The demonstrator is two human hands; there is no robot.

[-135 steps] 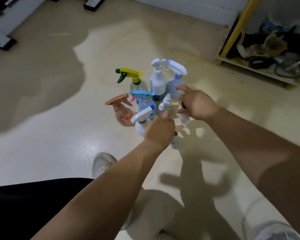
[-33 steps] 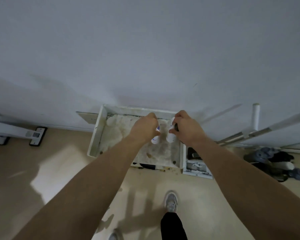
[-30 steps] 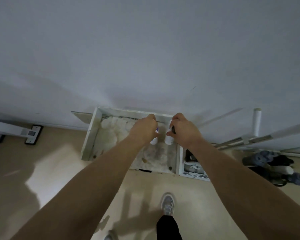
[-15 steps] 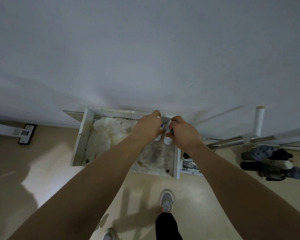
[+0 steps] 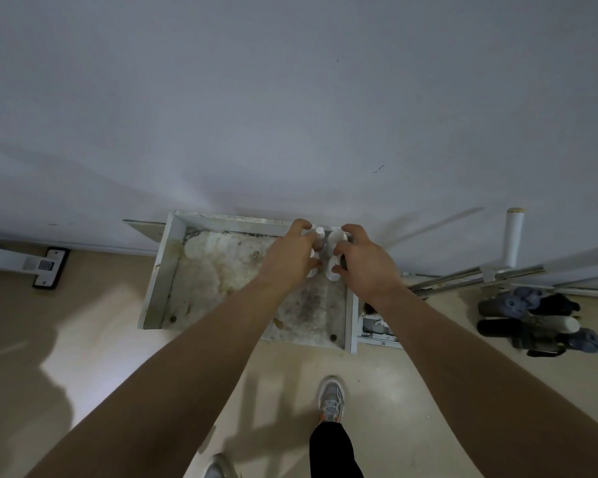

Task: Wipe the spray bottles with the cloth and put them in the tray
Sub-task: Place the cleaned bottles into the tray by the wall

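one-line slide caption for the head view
Left hand and right hand hold small white bottles in a stained tray.

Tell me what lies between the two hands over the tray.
Head view: small white bottles fill the gap between the left hand and the right hand, over the tray; both hands grip them.

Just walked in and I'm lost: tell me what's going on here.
A person stands over a stained white rectangular tray on the floor against the wall. Their left hand and right hand each grip small white plastic bottles at the tray's far right corner. Whether the bottles rest on it yet is unclear.
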